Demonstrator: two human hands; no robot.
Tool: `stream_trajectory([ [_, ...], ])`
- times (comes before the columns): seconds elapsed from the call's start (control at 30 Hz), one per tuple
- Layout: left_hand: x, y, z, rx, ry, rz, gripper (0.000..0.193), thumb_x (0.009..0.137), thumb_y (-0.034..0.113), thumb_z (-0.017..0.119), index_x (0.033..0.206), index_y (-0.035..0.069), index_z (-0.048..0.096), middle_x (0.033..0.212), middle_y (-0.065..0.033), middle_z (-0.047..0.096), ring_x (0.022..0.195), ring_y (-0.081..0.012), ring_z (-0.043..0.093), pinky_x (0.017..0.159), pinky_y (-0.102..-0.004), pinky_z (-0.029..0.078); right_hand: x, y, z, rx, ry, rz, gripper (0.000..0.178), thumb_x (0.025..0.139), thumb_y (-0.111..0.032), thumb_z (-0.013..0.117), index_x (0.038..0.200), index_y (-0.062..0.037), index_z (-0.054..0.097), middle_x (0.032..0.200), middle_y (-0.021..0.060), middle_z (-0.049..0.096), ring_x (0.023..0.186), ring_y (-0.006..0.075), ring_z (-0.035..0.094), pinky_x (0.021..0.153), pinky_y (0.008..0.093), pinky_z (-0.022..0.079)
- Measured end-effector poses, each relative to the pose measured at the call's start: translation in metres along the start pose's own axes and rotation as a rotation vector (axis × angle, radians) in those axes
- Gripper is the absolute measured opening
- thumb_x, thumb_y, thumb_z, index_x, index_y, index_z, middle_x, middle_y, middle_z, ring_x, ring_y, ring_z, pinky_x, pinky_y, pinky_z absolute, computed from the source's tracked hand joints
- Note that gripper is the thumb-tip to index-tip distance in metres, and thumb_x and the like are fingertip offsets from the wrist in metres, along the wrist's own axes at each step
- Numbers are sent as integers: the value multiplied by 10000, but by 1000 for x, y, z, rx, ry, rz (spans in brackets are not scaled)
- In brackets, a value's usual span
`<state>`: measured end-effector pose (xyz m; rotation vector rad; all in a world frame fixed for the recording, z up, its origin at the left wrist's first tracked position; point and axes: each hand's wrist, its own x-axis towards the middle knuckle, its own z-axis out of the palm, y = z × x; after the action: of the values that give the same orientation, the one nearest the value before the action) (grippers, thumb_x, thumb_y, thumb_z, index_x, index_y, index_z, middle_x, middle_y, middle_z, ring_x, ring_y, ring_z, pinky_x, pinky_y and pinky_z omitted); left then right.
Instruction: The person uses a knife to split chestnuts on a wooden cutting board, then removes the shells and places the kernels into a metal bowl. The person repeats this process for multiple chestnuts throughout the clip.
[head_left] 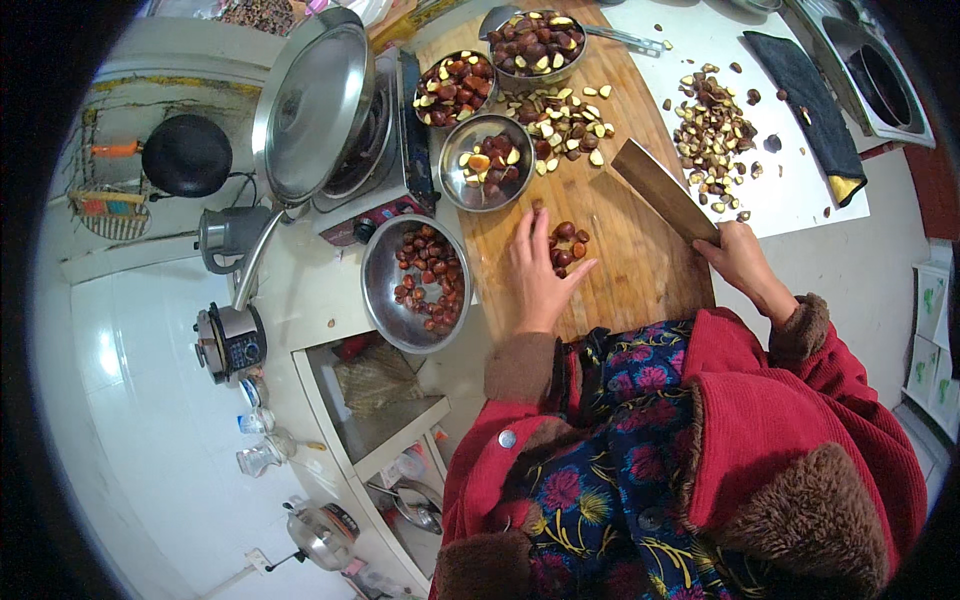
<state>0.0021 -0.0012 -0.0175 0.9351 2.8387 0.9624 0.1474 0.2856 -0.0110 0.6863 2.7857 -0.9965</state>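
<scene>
red sleeves (760, 400) – wooden board (620, 250) – white counter (800, 190)

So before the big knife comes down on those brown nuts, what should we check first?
1. Left hand away from the blade: ok, the cleaver is held off to the side, apart from it.
2. Right hand gripping the cleaver's handle: ok.
3. Nuts gathered for cutting: ok, a small pile of chestnuts lies by the left fingers.
4. Cutting board has bare space around the pile: ok.
5. Bowl for cut pieces nearby: ok, a steel bowl sits just behind the pile.
6. Blade sharpness: cannot tell.
</scene>
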Motion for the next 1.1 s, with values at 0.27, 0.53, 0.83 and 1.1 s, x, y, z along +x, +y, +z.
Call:
stream_trajectory([
  [0.27, -41, 5, -16, -78, 7, -174, 967, 691, 237, 887, 1488, 80, 362, 1464, -175, 364, 1364, -365, 364, 1120, -447, 337, -5, -13, -9, 74, -4, 93, 280, 813, -168, 741, 881, 96, 676, 780, 289, 659, 764, 429, 672, 703, 462, 529],
  [0.53, -34, -14, -11, 1, 25, -150, 497, 853, 102, 716, 1335, 146, 603, 1378, -166, 483, 1272, -366, 472, 1061, -441, 392, 1, -17, -11, 52, -76, 172, 280, 837, -170, 730, 866, 103, 674, 737, 283, 647, 711, 415, 668, 644, 452, 514],
  [0.83, -15, 10, -15, 144, 130, 35, 314, 854, 133, 720, 1164, 121, 671, 1109, -78, 601, 1090, -285, 541, 949, -429, 417, 6, -19, -15, 72, -113, 191, 284, 844, -173, 725, 889, 103, 678, 751, 284, 656, 707, 393, 685, 647, 441, 524],
  [1.1, -2, 35, 10, 299, 39, 95, 241, 792, 195, 766, 1003, 120, 676, 990, -17, 640, 982, -247, 564, 859, -423, 422, -17, -10, -11, 250, 24, 1, 233, 859, -158, 701, 949, 56, 695, 813, 274, 668, 791, 417, 674, 712, 457, 523],
])
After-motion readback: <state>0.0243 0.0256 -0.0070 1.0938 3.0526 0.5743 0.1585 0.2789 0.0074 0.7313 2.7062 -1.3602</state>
